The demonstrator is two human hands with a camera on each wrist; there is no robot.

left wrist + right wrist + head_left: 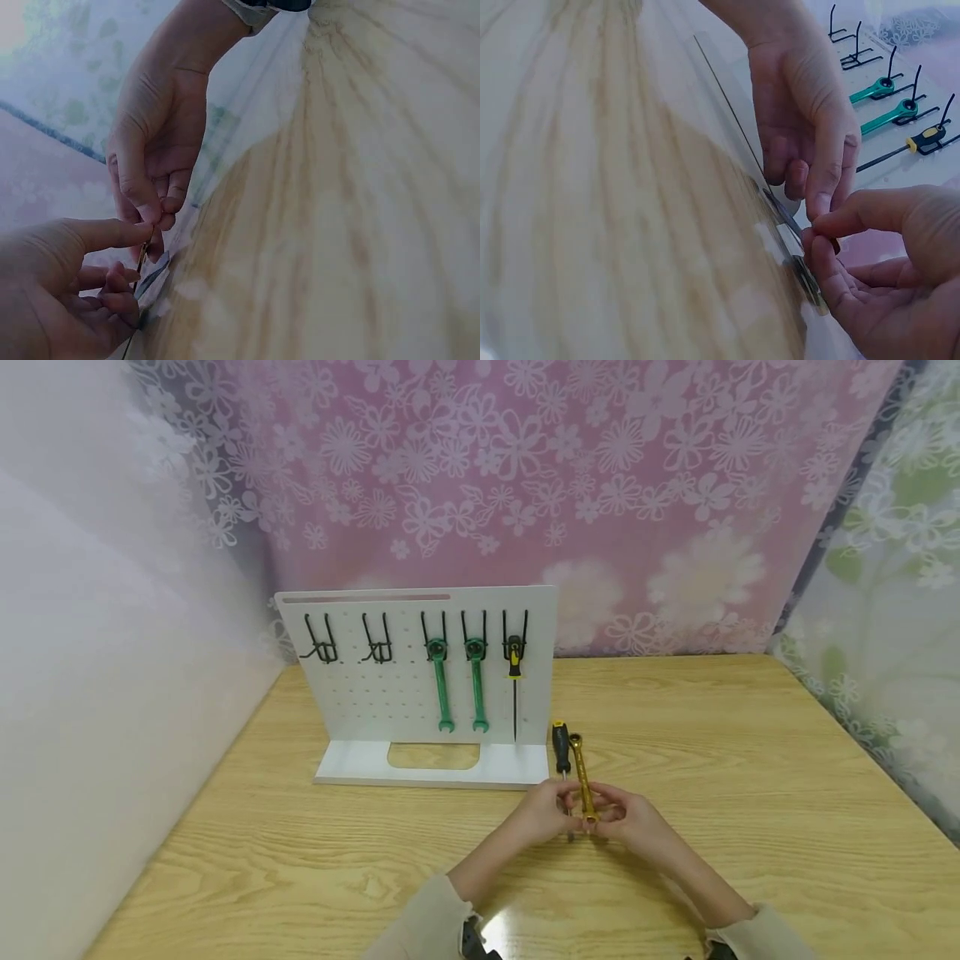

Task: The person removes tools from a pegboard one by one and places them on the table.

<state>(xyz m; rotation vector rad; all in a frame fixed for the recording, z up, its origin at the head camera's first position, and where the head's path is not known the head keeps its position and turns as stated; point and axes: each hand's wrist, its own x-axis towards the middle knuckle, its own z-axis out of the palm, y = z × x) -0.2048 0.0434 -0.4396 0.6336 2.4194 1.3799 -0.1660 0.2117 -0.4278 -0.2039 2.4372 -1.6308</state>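
A gold combination wrench (581, 770) is pinched near its lower end between the fingertips of both hands. My left hand (542, 814) comes in from the left, thumb and index finger at the wrench's end. From the other side, my right hand (637, 827) meets it there. In the left wrist view the wrench (142, 257) shows as a thin strip between the fingers. Just left of the wrench, a screwdriver with a black and yellow handle (561, 748) lies on the table, its shaft partly hidden behind the left hand.
A white pegboard stand (360, 702) is behind and left of the hands. On its hooks hang two green wrenches (442, 689) (477, 689) and a black and yellow screwdriver (514, 660). Two hooks (320, 643) (377, 643) at its left hold nothing. The wooden table (735, 760) extends to the right.
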